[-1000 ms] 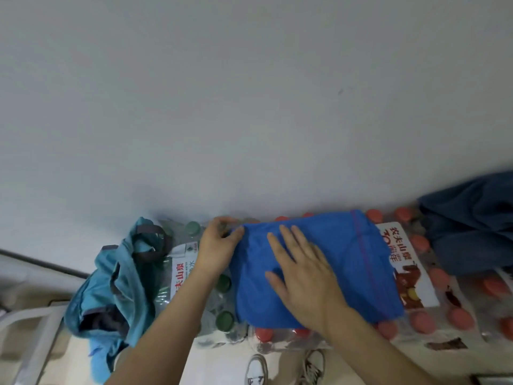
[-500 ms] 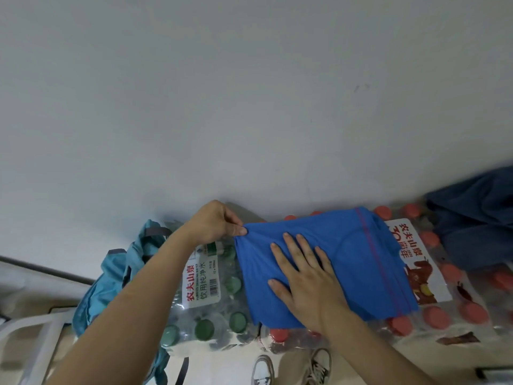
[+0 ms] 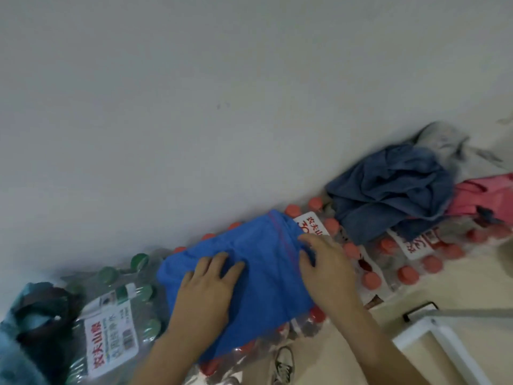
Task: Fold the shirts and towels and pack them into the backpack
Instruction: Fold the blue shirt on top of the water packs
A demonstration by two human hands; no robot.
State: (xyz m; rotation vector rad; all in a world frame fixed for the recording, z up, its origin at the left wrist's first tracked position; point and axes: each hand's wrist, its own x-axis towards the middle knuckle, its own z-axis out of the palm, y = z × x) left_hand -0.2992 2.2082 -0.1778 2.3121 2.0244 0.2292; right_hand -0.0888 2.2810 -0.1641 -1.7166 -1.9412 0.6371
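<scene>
A blue cloth (image 3: 266, 273), partly folded, is lying in the lower middle of the frame on shrink-wrapped packs of bottled water. The person's left hand (image 3: 206, 290) is pressing flat on its left half, fingers spread and grasping nothing. The right hand (image 3: 326, 269) is sitting at the cloth's right edge. Its grip appears to be pinching a fold of cloth between thumb and fingers, though blur is softening the detail.

The step in hand looks like the next fold. To do it well, the left hand should be anchoring the cloth while the right is carrying its edge across, matching the corners, then smoothing. The bumpy bottle caps beneath are giving poor support, so light, even pressure should help.

The teal backpack (image 3: 19, 337) is sitting at the lower left edge, its dark mouth seemingly open. A pack of green-capped bottles (image 3: 116, 323) is lying between it and the cloth, so the folded cloth will likely need lifting over. Red-capped bottles (image 3: 408, 273) are stretching rightward, carrying a crumpled dark blue garment (image 3: 388, 190), a pink garment (image 3: 485, 198) and a grey cloth (image 3: 444, 137), all unfolded. Shoes (image 3: 283, 365) are showing at the bottom.
</scene>
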